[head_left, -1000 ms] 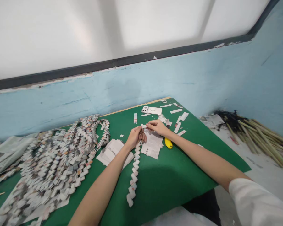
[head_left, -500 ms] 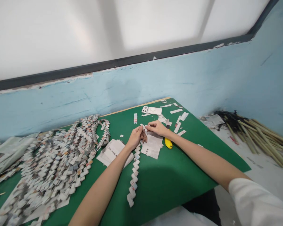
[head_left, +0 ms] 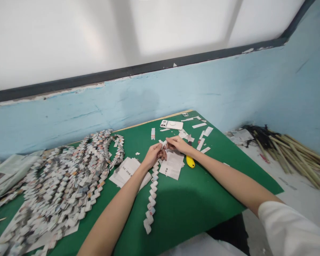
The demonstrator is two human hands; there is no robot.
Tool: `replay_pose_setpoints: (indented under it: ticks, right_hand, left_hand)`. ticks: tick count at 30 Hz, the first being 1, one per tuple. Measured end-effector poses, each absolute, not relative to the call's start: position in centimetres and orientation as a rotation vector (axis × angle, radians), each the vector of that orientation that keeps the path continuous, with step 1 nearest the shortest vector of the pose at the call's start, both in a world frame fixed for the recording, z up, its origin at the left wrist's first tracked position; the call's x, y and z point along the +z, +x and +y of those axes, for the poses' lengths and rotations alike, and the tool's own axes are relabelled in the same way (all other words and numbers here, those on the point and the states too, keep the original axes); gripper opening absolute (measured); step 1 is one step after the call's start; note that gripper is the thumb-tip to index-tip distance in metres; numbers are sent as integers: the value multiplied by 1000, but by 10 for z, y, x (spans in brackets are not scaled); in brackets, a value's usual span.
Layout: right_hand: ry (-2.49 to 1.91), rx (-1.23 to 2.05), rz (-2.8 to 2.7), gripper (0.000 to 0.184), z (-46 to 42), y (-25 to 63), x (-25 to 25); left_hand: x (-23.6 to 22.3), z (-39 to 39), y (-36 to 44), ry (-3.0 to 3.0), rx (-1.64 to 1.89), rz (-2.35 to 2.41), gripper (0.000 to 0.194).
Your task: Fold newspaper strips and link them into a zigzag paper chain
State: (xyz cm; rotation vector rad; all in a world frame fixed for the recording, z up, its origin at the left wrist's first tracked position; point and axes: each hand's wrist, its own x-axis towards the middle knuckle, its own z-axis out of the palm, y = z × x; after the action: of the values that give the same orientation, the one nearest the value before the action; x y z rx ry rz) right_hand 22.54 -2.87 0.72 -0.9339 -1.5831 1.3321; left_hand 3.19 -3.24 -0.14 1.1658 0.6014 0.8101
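A zigzag chain of folded paper (head_left: 152,199) lies on the green table and runs up under my left hand (head_left: 155,155). That hand is closed, pinching the chain's upper end. Opposite it, my right hand (head_left: 176,143) is closed too, its fingertips gripping a small folded paper strip (head_left: 164,143) that sticks out at the chain's end. Printed paper sheets (head_left: 172,167) lie just below my right hand. A yellow-handled tool (head_left: 190,162) rests under my right wrist, its other end partly hidden.
A large heap of folded-paper chain (head_left: 69,181) covers the left of the green table (head_left: 197,202). More sheets (head_left: 126,170) lie by my left forearm. A white phone (head_left: 172,124) and loose paper strips (head_left: 201,144) are toward the back. Sticks (head_left: 296,153) lie on the floor at right.
My right fingers have shifted slightly at the chain's end, and more of the white folded strip shows between the two hands. Everything else stays put.
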Motion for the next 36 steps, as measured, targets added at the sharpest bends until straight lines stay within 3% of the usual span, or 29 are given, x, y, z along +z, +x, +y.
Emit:
replay_pose_setpoints:
  ticks: [4,17,27,36]
  right_hand:
    - [-950,1374,-1533,66,-27,225,5]
    - [-902,1323,-1652,58,-34,225,16]
    - [-942,1291,-1676,55,-35,225,18]
    - [-924,1329,-1650,53,-32,226,13]
  left_hand:
    - [0,-34,31,1204,793,591,45]
    - [3,-34,27,1136,748,547,32]
    - [-2,-32,32,1135,784,600,46]
    - [0,-34,31,1151,787,584,44]
